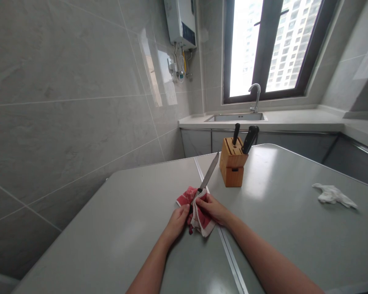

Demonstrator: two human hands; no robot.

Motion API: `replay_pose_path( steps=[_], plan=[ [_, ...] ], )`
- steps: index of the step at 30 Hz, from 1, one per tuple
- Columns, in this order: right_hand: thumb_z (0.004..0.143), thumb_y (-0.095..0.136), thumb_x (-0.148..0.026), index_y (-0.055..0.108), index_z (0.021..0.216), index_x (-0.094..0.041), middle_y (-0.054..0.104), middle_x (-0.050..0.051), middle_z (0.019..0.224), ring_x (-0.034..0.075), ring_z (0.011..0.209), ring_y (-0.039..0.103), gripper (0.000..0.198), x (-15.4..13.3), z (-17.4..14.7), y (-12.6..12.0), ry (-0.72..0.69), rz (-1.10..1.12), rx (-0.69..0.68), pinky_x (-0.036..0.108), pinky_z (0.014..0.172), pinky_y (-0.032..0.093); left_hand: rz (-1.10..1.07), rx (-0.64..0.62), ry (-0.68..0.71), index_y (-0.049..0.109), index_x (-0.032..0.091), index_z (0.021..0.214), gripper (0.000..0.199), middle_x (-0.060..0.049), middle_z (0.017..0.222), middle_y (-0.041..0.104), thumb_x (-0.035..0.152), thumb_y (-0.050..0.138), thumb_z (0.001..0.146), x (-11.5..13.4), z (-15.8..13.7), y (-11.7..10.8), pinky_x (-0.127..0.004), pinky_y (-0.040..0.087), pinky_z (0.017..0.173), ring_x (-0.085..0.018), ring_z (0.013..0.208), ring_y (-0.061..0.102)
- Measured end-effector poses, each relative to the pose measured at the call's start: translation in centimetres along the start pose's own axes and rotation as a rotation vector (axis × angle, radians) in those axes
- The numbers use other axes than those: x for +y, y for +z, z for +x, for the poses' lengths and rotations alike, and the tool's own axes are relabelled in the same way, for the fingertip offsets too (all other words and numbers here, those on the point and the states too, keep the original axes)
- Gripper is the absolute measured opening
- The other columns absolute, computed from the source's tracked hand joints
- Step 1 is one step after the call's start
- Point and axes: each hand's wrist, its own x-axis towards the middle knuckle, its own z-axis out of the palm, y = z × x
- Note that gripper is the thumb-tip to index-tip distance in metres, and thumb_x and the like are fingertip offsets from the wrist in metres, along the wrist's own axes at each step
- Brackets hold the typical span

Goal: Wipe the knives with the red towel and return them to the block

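A kitchen knife [209, 171] points up and away from me, its long blade bare and slanting to the right. My left hand [178, 221] is closed around the lower end of its black handle. A red and white cloth [202, 221] is wrapped about the handle near the blade, and my right hand [214, 208] pinches it there. Part of the handle is hidden by the cloth and fingers. Just beyond the blade's tip, to the right, stands a wooden knife block [233, 163] with black-handled knives [250, 139] in it.
Both forearms rest over a pale table [135, 212] with a metal seam strip [233, 261] running across it. A crumpled white tissue [334, 194] lies at the right. Behind are a counter [300, 116], a sink [237, 117] and a tap [256, 98]. A tiled wall [64, 134] borders the left.
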Motion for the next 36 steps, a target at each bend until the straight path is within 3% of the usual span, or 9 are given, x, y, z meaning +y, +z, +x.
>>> replay_pose_path(
  steps=[10, 18, 36],
  plan=[
    [0.070, 0.070, -0.043, 0.060, 0.090, -0.016, 0.067, 0.005, 0.089, 0.016, 0.073, 0.062, 0.034, -0.16, -0.08, 0.10, -0.021, -0.046, 0.020, 0.030, 0.069, 0.050, 0.119, 0.035, 0.043, 0.051, 0.015, 0.067, 0.048, 0.002, 0.059, 0.047, 0.058, 0.041, 0.084, 0.03, -0.16, -0.29, -0.024, 0.037, 0.059, -0.013, 0.058, 0.044],
    [0.072, 0.069, -0.041, 0.063, 0.085, -0.016, 0.068, 0.003, 0.086, 0.014, 0.075, 0.061, 0.028, -0.30, -0.06, 0.25, -0.044, -0.084, 0.002, 0.029, 0.074, 0.047, 0.132, 0.073, 0.079, 0.044, 0.017, 0.069, 0.037, 0.005, 0.063, 0.041, 0.050, 0.057, 0.079, -0.42, -0.13, -0.28, -0.021, 0.033, 0.054, -0.010, 0.058, 0.039],
    [0.072, 0.068, -0.045, 0.062, 0.087, -0.016, 0.067, 0.002, 0.083, 0.016, 0.075, 0.060, 0.033, -0.52, -0.10, 0.21, -0.022, -0.144, 0.023, 0.028, 0.071, 0.048, 0.234, 0.041, 0.061, 0.055, 0.015, 0.070, 0.043, 0.001, 0.063, 0.049, 0.056, 0.050, 0.081, 0.02, -0.10, -0.07, -0.023, 0.035, 0.055, -0.013, 0.059, 0.042]
  ],
)
